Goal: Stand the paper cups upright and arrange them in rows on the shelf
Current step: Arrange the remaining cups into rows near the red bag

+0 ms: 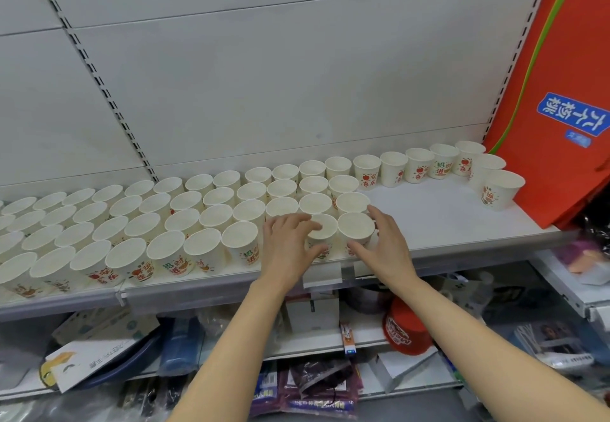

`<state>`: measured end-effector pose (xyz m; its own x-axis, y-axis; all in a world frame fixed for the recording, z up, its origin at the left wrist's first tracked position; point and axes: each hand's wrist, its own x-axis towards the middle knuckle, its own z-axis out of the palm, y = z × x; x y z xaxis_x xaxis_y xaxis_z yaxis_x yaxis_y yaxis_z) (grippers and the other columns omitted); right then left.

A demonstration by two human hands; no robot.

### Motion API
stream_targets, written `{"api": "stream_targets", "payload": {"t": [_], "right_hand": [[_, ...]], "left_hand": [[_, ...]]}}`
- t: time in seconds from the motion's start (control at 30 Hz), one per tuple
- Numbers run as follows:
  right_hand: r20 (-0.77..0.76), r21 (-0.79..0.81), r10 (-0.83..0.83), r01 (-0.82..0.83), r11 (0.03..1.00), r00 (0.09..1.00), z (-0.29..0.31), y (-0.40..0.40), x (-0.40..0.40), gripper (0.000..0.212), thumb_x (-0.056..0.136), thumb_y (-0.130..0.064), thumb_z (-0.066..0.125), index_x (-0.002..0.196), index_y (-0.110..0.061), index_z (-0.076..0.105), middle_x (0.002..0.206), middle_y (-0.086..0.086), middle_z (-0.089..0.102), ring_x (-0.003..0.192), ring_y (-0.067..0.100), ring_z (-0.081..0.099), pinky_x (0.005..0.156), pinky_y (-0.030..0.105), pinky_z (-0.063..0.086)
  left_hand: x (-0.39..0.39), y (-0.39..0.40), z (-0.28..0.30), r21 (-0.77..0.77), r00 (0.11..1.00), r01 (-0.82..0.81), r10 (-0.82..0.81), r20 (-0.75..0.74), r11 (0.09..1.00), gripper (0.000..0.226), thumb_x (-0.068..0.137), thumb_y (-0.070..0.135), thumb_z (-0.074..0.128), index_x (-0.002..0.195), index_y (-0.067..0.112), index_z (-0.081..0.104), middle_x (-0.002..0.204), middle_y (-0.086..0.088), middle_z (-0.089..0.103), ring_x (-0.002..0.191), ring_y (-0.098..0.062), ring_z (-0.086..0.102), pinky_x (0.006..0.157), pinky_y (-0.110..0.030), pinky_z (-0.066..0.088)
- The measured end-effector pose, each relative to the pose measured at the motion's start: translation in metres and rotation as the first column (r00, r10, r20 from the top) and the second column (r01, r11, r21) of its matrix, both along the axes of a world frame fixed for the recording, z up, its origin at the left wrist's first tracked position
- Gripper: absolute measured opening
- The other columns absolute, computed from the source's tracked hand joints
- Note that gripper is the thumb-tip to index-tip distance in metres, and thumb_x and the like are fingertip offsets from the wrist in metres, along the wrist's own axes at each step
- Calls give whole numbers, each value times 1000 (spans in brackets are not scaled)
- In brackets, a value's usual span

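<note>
Shop shelving, white slotted back panel point(264, 58) behind, white shelf point(445, 213) at chest level with cluttered lower shelves under it. Red bag point(561, 91) leans at the right end of the shelf. Paper cups point(132, 223) cover the left and middle of the shelf, all upright, mouths up, packed in rows from the back panel to the front lip; one single row point(392, 167) runs on along the back toward the bag, and two cups point(501, 187) stand just beside the bag, apart from the block.

My left hand point(290, 246) wraps a front-row cup point(321, 233), fingers curled over its rim, thumb on the printed side. My right hand point(386, 243) cups the neighbouring cup point(355, 230) at the end of the front row, fingers on its far side, thumb low on the near wall. Both cups touch each other and the row behind.

Judgement: cups are very light, thin-walled, easy to crush or tip, and a nudge could knock the neighbours. Best hold is a soft pinch around the upper wall near the rolled rim, where the cup is stiffest. Bare shelf to the right is not yet filled.
</note>
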<state>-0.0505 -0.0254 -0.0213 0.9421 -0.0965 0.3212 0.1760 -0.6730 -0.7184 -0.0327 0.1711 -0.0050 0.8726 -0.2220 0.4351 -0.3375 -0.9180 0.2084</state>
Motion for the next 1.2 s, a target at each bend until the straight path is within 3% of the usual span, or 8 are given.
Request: {"api": "stream_targets", "payload": {"t": [0.13, 0.23, 0.4, 0.5, 0.63, 0.8, 1.0, 1.2], "right_hand": [[31, -19, -35, 35, 999, 999, -2, -2, 2, 72, 77, -27, 75, 138, -16, 40, 134, 3, 47, 126, 19, 42, 101, 22, 30], [21, -36, -40, 41, 999, 999, 2, -3, 1, 78, 77, -39, 73, 142, -18, 35, 140, 1, 43, 130, 20, 37, 104, 28, 28], [-90, 30, 26, -23, 999, 996, 21, -6, 16, 74, 88, -51, 57, 145, -17, 26, 150, 2, 32, 137, 19, 28, 106, 32, 23], [-164, -23, 61, -66, 998, 985, 24, -9, 25, 72, 94, -57, 40, 149, -13, 24, 154, 4, 28, 140, 18, 25, 108, 29, 20], [-146, -27, 87, -92, 995, 986, 24, -10, 25, 52, 100, -47, 36, 137, -10, 40, 142, 7, 44, 129, 20, 38, 92, 21, 22], [-136, -47, 60, -67, 997, 989, 15, -23, 29, 62, 99, -52, 31, 149, -16, 26, 154, 2, 29, 141, 18, 25, 112, 31, 18], [-42, -168, -157, 148, 975, 987, -3, -102, 24, 53, 93, -42, 54, 139, -20, 43, 135, -2, 54, 124, 19, 44, 106, 35, 34], [-4, -187, -329, 322, 928, 944, 2, -196, 34, 47, 89, -35, 63, 131, -19, 53, 128, -2, 59, 120, 18, 47, 100, 34, 38]], "left_hand": [[3, -4, -2, 46, 998, 0, 3, -58, 999, 34, 81, 53, 66, 110, 37, 67, 128, 13, 59, 122, -12, 46, 106, -34, 17], [3, -5, -3, 35, 999, 30, -29, -43, 999, 51, 79, 56, 66, 125, 35, 59, 138, 9, 52, 130, -15, 40, 109, -35, 18], [10, -21, 6, 131, 970, 171, -143, -196, 977, 91, 84, 71, 47, 154, 27, 10, 162, 3, 0, 149, -17, -4, 120, -39, 6], [20, -37, 10, 220, 941, 233, -163, -297, 947, 95, 84, 77, 35, 155, 26, -1, 162, 2, -10, 149, -17, -10, 121, -40, 3], [30, -50, 10, 341, 917, 262, -122, -380, 903, 91, 86, 76, 27, 155, 23, 0, 162, 0, -6, 149, -17, -6, 121, -43, 2], [31, -48, 8, 346, 919, 249, -108, -380, 905, 92, 85, 79, 23, 155, 24, 0, 162, 2, -5, 149, -18, -6, 121, -43, 0], [39, -71, 30, 153, 932, 222, -163, -324, 963, 74, 92, 65, 38, 152, 28, 20, 161, 3, 15, 147, -20, 15, 117, -40, 13], [73, -161, 36, 17, 930, 292, -280, -239, 956, 59, 94, 49, 52, 144, 21, 41, 149, -1, 42, 135, -24, 39, 110, -39, 31]]}}
